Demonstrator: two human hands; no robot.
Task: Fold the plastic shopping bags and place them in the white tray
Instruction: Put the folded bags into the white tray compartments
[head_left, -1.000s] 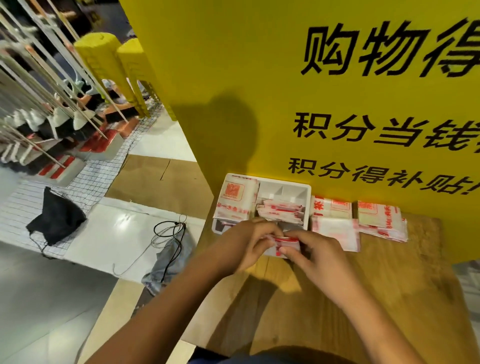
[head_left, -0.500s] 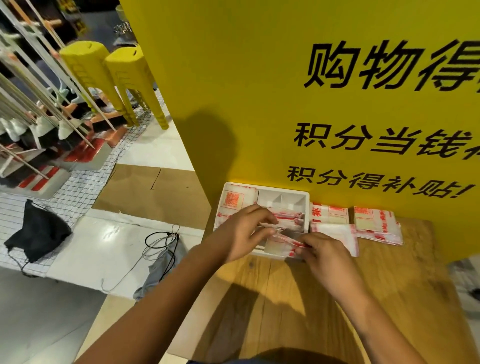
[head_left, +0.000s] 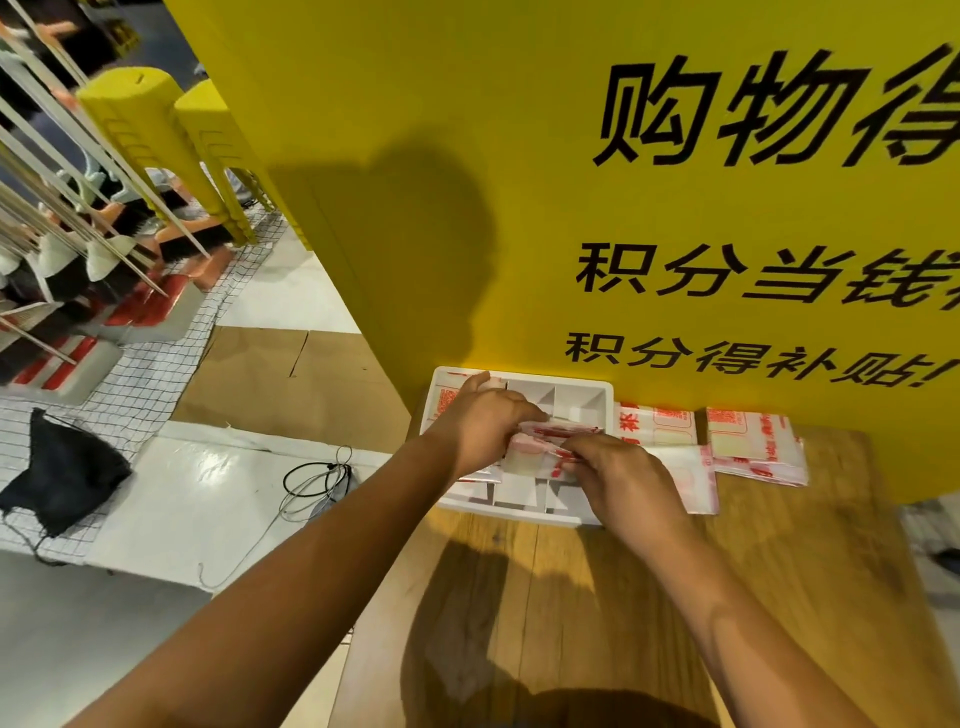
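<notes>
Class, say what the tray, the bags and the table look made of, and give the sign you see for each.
Tray: probably moulded plastic, smooth matt white, with thin one-piece dividers.
Bags: thin plastic film, slightly glossy, half see-through, red print, folded flat.
Table: wood or wood veneer; brown grain lines and plank seams show.

The divided white plastic tray (head_left: 519, 509) is showing plain white walls. Over the tray, a folded white plastic bag (head_left: 550, 436) is showing red print. Right of the tray, stacked folded plastic bags (head_left: 753, 447) are showing white with red characters, red frames and pale yellowish panels. Behind the tray, a tall yellow board (head_left: 519, 182) is carrying large black characters. Under the tray, the wooden tabletop (head_left: 779, 571) is showing light brown with darker grain lines. Left of the tray, flat brown cardboard sheets (head_left: 291, 384), white netting with a black grid (head_left: 234, 291), a black cloth pouch (head_left: 62, 473) and two yellow plastic stools (head_left: 150, 145) are showing.
</notes>
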